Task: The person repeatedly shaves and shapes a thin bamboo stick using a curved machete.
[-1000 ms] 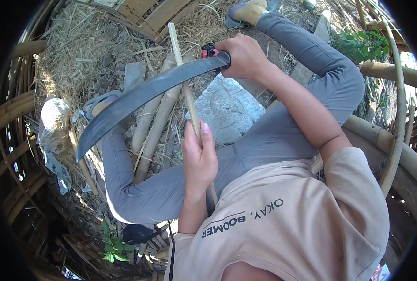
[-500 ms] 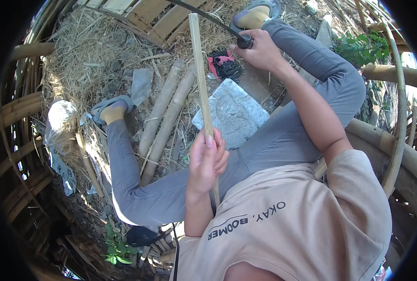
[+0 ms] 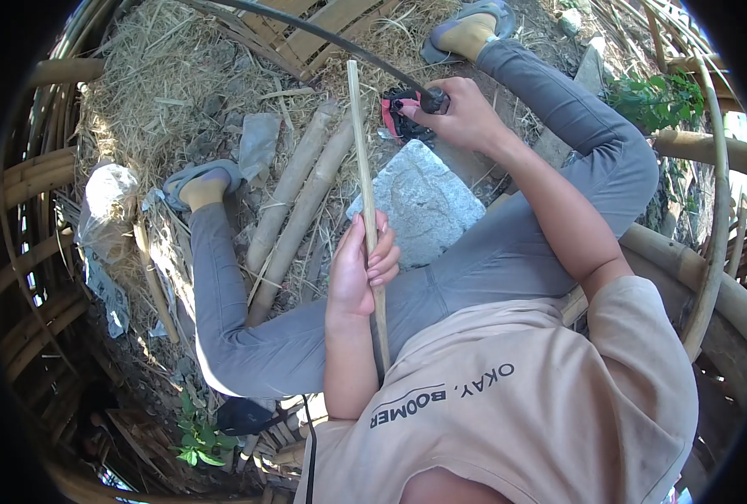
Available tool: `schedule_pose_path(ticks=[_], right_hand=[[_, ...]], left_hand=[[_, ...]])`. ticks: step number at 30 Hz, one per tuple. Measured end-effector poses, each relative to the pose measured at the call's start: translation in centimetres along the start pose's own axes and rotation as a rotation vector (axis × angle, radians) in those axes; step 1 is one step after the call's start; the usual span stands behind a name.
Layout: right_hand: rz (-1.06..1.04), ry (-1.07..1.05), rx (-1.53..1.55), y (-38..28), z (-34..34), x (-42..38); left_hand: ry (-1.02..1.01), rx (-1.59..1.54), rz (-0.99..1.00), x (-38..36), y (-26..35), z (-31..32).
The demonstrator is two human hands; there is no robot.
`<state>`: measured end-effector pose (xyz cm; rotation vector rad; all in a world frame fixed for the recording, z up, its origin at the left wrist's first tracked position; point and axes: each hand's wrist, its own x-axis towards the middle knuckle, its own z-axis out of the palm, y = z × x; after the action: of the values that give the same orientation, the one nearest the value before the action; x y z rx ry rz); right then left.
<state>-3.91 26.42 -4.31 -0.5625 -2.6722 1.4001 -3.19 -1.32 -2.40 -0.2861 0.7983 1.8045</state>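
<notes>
My left hand (image 3: 363, 265) is closed around a long, thin wooden stick (image 3: 359, 143). The stick stands nearly upright in view, its lower end near my lap. At the upper right my right hand (image 3: 461, 113) grips the dark handle of a long-bladed tool (image 3: 331, 38), whose dark, slightly curved blade runs toward the upper left, beyond the stick's top. A pale stone block (image 3: 428, 202) lies between my legs, just right of the stick. Beside my right hand, a black and pink bundle (image 3: 403, 118) rests on the ground, partly hidden by the handle.
Two bamboo poles (image 3: 293, 197) lie left of the stone. Straw (image 3: 155, 76) and a plastic scrap (image 3: 259, 144) cover ground farther left. A slatted wooden piece (image 3: 327, 34) is at the top. Curved bamboo rails (image 3: 705, 273) surround me, with green plants (image 3: 655, 101) at the right.
The stick has moved lower, and my left hand's fingers have shifted around it. My right hand has moved slightly down and left, bringing the blade lower and farther left.
</notes>
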Motion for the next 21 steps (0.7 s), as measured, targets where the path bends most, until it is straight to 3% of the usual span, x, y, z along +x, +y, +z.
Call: schedule_pose_path(ticks=[4, 7, 11, 21], right_hand=[[-0.195, -0.064, -0.041, 0.2, 2.3, -1.1], [-0.144, -0.199, -0.112, -0.9, 3.2, -2.2], [-0.234, -0.304, -0.238, -1.3, 4.5, -3.0], [-0.268, -0.389, -0.494, 0.8, 5.3, -2.1]], left_hand=[[0.01, 0.022, -0.012, 0.4, -0.2, 0.2], [0.052, 0.031, -0.013, 0.8, -0.5, -0.3], [0.141, 0.065, -0.006, 1.2, -0.8, -1.2], [0.363, 0.286, -0.016, 2.5, -2.5, -1.5]])
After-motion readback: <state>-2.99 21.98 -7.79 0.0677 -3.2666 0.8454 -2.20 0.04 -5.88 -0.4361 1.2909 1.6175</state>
